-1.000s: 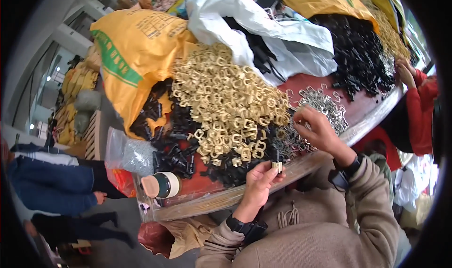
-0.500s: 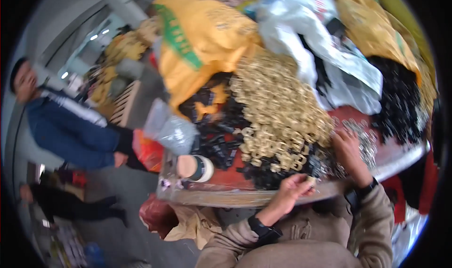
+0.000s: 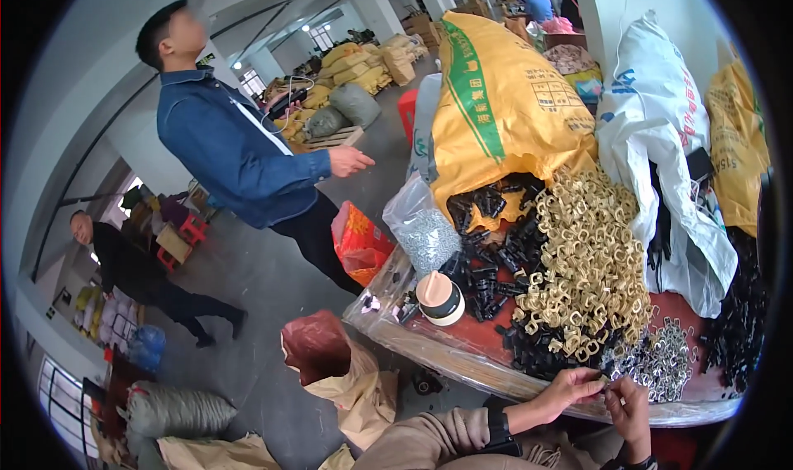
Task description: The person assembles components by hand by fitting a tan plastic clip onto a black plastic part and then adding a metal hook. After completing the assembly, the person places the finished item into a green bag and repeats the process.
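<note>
At the table's near edge, my left hand (image 3: 568, 394) and my right hand (image 3: 631, 412) meet, fingertips pinched together. Between them is a small dark piece, too small to name. Just beyond my fingers lies a pile of silver metal clips (image 3: 665, 356). Left of that spread black plastic parts (image 3: 529, 350). A large heap of gold-coloured metal rings (image 3: 591, 259) lies farther back, spilling toward me.
A yellow sack (image 3: 529, 98), a white sack (image 3: 652, 115) and a clear bag of small grey pieces (image 3: 429, 235) stand on the table (image 3: 462, 350). A lidded cup (image 3: 440, 296) sits at the left edge. Two people, one a person in a blue jacket (image 3: 235, 148), stand left; an open paper sack (image 3: 363, 387) is below.
My view has swung left. My right hand has come from the silver clips to my left hand, which held a small gold-coloured piece. The person in blue now has a forearm raised.
</note>
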`<move>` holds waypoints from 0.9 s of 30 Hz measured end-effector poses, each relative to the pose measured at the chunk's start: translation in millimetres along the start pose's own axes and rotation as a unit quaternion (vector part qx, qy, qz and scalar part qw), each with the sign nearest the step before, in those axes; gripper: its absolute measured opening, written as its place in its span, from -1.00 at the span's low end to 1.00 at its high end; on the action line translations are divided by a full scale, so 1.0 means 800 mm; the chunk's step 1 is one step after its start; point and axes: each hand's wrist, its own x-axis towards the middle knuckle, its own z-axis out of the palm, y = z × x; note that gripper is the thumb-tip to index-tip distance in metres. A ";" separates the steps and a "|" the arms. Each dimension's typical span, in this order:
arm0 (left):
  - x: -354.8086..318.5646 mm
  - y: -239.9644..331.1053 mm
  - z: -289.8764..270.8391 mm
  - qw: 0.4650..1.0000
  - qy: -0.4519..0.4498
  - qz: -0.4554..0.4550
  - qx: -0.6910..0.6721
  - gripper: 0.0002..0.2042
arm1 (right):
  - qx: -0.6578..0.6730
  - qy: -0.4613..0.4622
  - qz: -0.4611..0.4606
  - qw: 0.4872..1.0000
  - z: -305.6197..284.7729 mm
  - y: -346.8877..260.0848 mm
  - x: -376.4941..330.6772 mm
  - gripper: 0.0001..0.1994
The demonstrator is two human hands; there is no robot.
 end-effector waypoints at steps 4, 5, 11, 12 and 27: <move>-0.001 -0.004 0.005 1.000 -0.009 -0.013 -0.023 -0.69 | 0.022 0.057 0.003 0.998 0.010 -0.009 0.000 -0.91; -0.001 -0.002 0.006 1.000 -0.009 -0.011 -0.020 -0.69 | 0.037 0.087 0.011 0.995 0.012 -0.009 0.000 -0.91; -0.003 -0.004 0.004 0.995 -0.035 -0.069 -0.056 -0.72 | -0.054 0.169 -0.060 0.982 0.031 0.007 -0.009 -0.87; -0.007 -0.009 0.007 0.994 -0.049 -0.079 -0.062 -0.73 | -0.070 0.191 -0.075 0.976 0.033 0.007 -0.016 -0.84; -0.027 0.009 0.009 0.993 -0.032 -0.094 -0.065 -0.76 | -0.088 0.143 -0.141 0.976 0.040 -0.011 -0.024 -0.72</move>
